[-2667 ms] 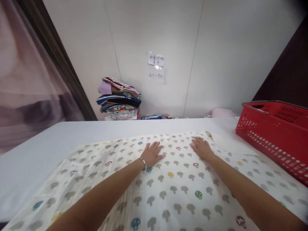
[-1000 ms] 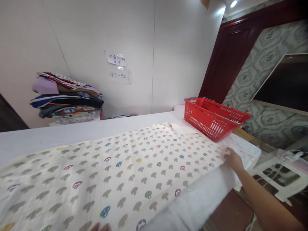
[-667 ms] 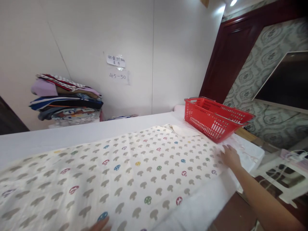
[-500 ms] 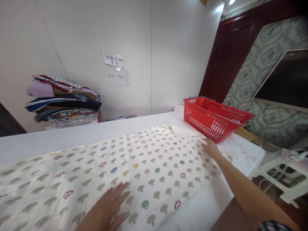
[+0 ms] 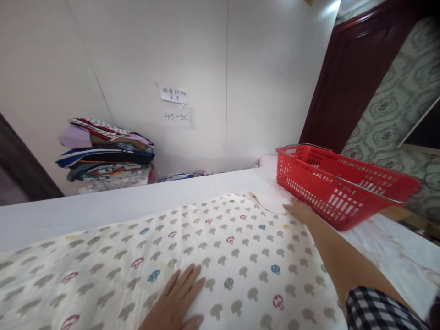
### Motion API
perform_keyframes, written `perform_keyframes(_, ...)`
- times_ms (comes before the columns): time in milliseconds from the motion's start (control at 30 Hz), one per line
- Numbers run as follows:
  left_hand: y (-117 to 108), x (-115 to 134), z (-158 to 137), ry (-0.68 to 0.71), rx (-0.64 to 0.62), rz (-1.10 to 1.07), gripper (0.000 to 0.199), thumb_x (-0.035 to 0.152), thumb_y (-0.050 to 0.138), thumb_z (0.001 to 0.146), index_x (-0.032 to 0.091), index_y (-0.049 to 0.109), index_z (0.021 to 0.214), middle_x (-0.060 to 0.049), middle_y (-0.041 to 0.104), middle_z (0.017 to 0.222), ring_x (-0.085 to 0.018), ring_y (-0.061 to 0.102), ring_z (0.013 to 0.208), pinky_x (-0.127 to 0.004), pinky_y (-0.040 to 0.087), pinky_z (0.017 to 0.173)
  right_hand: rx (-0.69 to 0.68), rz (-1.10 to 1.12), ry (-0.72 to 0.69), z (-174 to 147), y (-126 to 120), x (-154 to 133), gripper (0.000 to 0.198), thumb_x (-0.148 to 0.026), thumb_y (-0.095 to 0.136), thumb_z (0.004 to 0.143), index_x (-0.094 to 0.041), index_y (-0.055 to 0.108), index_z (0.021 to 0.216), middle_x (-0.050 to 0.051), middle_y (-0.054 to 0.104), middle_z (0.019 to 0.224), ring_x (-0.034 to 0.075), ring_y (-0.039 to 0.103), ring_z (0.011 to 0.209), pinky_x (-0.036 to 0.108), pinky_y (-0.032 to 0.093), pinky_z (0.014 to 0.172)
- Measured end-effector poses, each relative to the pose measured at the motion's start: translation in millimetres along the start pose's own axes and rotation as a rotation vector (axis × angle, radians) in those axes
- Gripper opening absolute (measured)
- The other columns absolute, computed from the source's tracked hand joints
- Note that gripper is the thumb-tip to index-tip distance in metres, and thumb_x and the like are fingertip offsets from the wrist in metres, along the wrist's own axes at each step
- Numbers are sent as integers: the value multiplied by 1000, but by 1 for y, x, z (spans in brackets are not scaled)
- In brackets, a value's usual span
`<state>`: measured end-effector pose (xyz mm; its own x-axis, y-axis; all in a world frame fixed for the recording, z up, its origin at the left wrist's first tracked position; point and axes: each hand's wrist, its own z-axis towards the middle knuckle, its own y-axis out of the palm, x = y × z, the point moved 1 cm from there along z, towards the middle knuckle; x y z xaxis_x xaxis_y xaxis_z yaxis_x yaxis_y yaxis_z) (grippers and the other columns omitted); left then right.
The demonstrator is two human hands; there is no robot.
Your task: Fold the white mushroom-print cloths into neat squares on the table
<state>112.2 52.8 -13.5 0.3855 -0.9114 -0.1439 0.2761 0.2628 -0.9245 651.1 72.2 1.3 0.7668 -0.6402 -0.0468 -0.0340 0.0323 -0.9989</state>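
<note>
A cream cloth [image 5: 192,238] printed with grey and coloured mushrooms lies spread over the white table. My left hand [image 5: 177,300] rests flat on its near middle, fingers spread. At the far right edge, my right hand [image 5: 299,211] has its fingers closed on the cloth's border, where a plain pale flap [image 5: 271,203] is turned over. Its fingertips are small in view and partly hidden. A black-and-white checked sleeve [image 5: 378,307] covers the right forearm. Part of the cloth runs out of view at the left and bottom.
A red plastic basket [image 5: 330,188] with metal handles stands on the table [image 5: 137,197] just beyond my right hand. A stack of folded fabrics [image 5: 106,151] is behind the table at the left. Paper signs [image 5: 174,95] hang on the white wall.
The view has shifted, and the basket looks nearer and larger. My left hand has slid slightly right over the cloth, still flat. My right hand stays at the far right border.
</note>
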Motion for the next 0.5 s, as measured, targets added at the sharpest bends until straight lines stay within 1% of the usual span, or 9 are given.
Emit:
perform_keyframes(67,2,-1,0,20,20,24,61,47,46,85,26,28,139,-3,37,140,-22,39,126,-35,38,101,-28,-33,-15,10,-3,1,62,-56,50,75,-13,53,120,19,58,116,33,55,105,46,41,84)
perform_keyframes(133,5,-3,-1,20,15,21,61,48,45,85,26,28,140,-3,37,141,-22,39,126,-35,37,101,-35,-65,-49,17,-7,0,55,-54,54,73,-14,59,111,16,62,111,31,57,102,42,42,83)
perform_keyframes(200,7,-3,-1,5,-5,-7,61,48,45,86,27,27,140,-2,36,141,-23,39,126,-36,37,102,-11,-94,-90,17,-13,-3,44,-49,55,74,-16,62,103,13,64,105,29,59,99,39,41,82)
perform_keyframes(267,6,-3,-1,-11,-25,-35,60,47,44,86,29,26,140,-2,36,141,-23,40,125,-37,38,101,47,-117,-145,7,-20,-8,35,-44,52,78,-17,63,98,12,65,101,27,58,97,38,38,84)
perform_keyframes(333,4,-2,1,-28,-42,-61,60,46,45,86,30,25,140,-2,36,141,-23,41,124,-38,39,100,129,-133,-209,-14,-29,-16,31,-39,46,83,-17,62,97,12,64,101,26,55,100,39,33,89)
perform_keyframes(400,1,0,2,-49,-59,-93,60,46,46,86,31,26,140,-2,35,141,-24,41,124,-38,39,100,235,-144,-313,-47,-34,-26,29,-37,41,86,-17,61,95,12,63,99,26,53,100,38,30,90)
perform_keyframes(467,0,1,2,-69,-74,-133,59,45,46,86,32,26,139,-1,35,142,-24,40,125,-39,38,101,341,-143,-484,-90,-34,-37,28,-35,40,86,-17,61,89,11,62,90,25,53,92,36,32,84)
perform_keyframes(500,0,2,2,-79,-82,-154,58,45,45,86,32,26,139,-1,34,142,-24,40,125,-40,36,102,343,-129,-568,-113,-32,-41,26,-34,41,86,-18,61,87,11,61,87,24,53,89,35,34,80)
